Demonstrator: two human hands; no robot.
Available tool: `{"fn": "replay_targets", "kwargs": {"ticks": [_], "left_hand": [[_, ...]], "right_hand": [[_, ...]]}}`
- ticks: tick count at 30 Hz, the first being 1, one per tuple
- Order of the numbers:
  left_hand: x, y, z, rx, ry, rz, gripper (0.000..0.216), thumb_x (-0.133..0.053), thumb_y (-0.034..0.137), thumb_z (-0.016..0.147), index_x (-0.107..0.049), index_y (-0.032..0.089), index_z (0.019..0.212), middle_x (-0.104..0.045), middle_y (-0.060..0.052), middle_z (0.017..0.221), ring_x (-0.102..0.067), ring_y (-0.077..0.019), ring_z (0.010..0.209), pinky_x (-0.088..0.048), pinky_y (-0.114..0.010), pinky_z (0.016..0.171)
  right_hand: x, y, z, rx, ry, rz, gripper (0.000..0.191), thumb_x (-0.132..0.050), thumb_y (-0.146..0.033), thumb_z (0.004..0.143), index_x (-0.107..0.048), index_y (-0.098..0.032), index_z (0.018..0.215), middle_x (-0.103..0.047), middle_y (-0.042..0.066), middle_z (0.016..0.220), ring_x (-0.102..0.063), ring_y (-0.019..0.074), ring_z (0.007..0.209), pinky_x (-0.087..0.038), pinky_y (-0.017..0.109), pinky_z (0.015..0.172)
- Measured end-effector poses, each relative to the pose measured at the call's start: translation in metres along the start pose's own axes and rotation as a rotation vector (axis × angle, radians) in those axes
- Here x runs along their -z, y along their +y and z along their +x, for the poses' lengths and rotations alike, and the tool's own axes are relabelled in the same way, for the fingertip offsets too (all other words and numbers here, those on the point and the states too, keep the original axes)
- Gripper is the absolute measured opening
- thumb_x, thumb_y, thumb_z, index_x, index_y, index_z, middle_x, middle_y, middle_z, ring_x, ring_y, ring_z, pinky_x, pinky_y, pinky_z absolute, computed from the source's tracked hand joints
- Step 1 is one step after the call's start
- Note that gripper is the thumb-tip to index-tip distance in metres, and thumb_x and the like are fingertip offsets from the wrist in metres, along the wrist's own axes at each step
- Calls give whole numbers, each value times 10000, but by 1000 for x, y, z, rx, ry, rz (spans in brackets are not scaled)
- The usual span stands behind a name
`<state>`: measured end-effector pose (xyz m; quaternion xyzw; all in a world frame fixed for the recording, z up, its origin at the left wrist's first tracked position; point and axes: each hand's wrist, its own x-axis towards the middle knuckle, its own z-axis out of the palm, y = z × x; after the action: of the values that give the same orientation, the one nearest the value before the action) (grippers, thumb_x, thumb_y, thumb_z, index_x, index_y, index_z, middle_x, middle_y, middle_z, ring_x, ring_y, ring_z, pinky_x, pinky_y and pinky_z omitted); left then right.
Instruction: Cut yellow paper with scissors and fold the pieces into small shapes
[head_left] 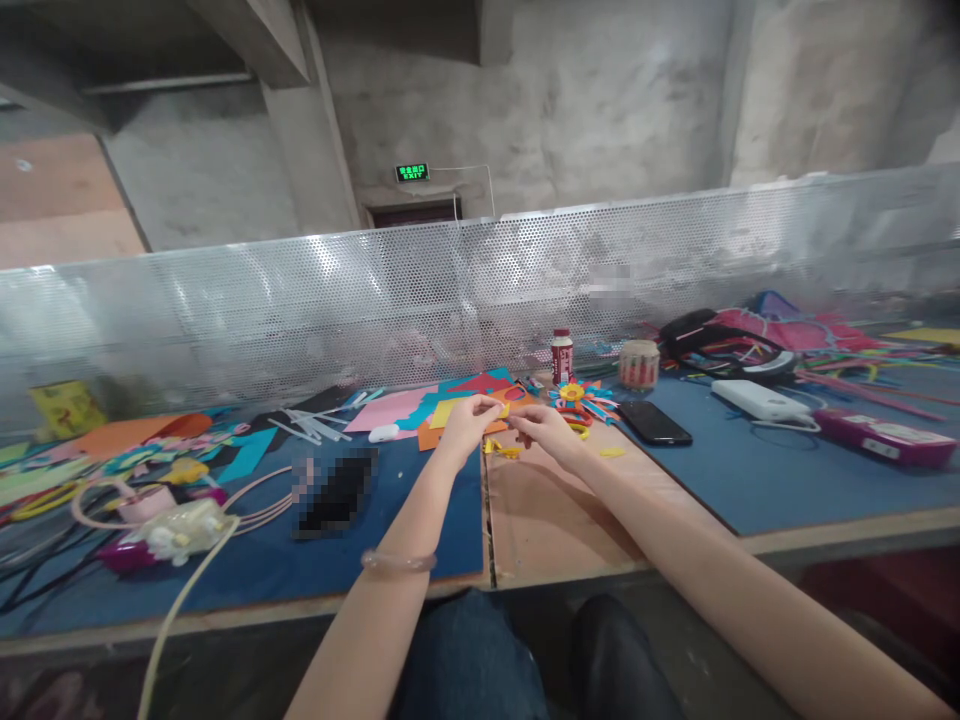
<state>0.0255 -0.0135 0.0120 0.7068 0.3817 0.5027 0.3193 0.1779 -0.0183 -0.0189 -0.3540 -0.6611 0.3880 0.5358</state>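
Note:
My left hand [471, 424] pinches a small yellow paper piece [504, 410] between thumb and fingertips, above the middle of the table. Close on its right, my right hand [546, 430] has its fingers drawn together; what they hold, if anything, is too small to make out. Below the hands lie crumpled yellow scraps [501, 450] on the bare wooden board [555, 510]. Another flat yellow piece [613, 452] rests to the right. Just behind my right hand is a blue, orange and yellow paper flower [576, 394]. Coloured paper sheets [397, 408] spread behind my left hand.
A red-capped bottle [562, 356] and a jar [639, 365] stand at the back, before a perforated metal screen [360, 300]. Right are a black phone [654, 423], a white power bank [760, 400] and a purple box [885, 437]. Left lie a dark pixelated object [337, 492] and tangled cables [255, 500].

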Motion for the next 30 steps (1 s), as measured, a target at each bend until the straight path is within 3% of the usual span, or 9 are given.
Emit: {"fn": "replay_targets", "kwargs": {"ticks": [16,23,30], "left_hand": [[-2,-3,1,61,-55,-103,165,-635,263,661,-622,128,755,-636,-62,772,-581,-135,705,-453,-258,665],[-3,-1,2,11,-41,-38,162,-658,254,634,-628,119,718,-641,-65,722,-589,-141,680,-465,-274,673],[-2,0,2,-56,-76,93,160,-639,254,642,-638,111,714,-646,-69,703,-592,-148,657,-468,-273,639]], "right_hand": [[-7,-2,-3,-25,80,16,230,-552,-370,705,-534,-149,646,-514,-22,514,-468,72,417,-369,195,408],[-10,-6,-5,-36,130,13,172,-528,-309,685,-505,-158,605,-478,-34,483,-443,72,394,-346,193,385],[-12,-3,-6,-13,195,-134,122,-468,-243,650,-460,-163,559,-487,-35,500,-412,61,393,-313,186,388]]}}
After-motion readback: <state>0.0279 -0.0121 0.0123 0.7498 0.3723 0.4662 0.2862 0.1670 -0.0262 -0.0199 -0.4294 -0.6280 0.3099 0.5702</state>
